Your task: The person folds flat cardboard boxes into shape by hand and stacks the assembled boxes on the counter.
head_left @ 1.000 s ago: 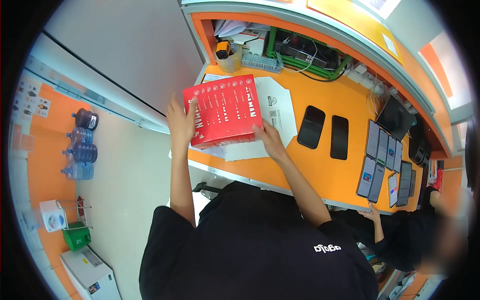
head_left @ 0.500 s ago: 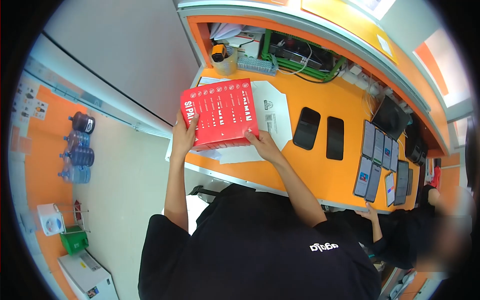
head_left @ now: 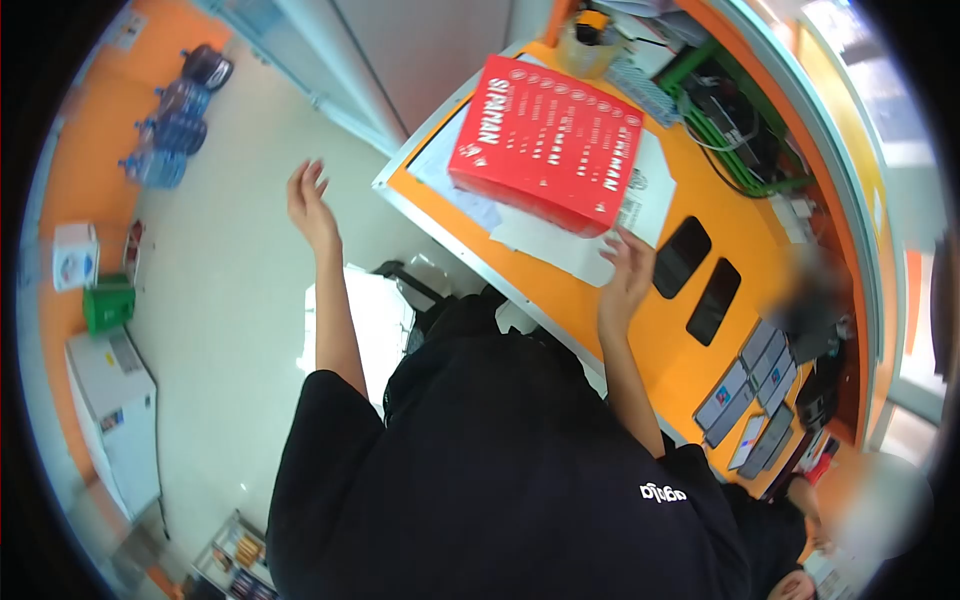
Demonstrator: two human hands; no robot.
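A red cardboard box [head_left: 545,150] with white lettering sits on papers at the near left end of the orange desk [head_left: 560,310]. Off to the left, over the floor, my left hand [head_left: 313,208] is raised with its fingers parted and holds nothing. My right hand [head_left: 627,275] hovers by the box's near right corner, empty, fingers loosely spread; whether a fingertip touches the box I cannot tell. Under the box lies a white cardboard sheet [head_left: 560,250]. Two dark phones, a left one [head_left: 682,257] and a right one [head_left: 714,302], lie right of this hand.
Several phones [head_left: 722,398] lie together at the desk's right end, near another person's hand [head_left: 792,585]. A plastic cup [head_left: 585,50] and a green rack [head_left: 745,150] stand at the back. Several water jugs [head_left: 160,165] and a white chest [head_left: 112,410] line the left wall.
Both hands have let go of the red box, which now rests turned on the desk. My left hand has moved away leftward. The view has rotated and shifted.
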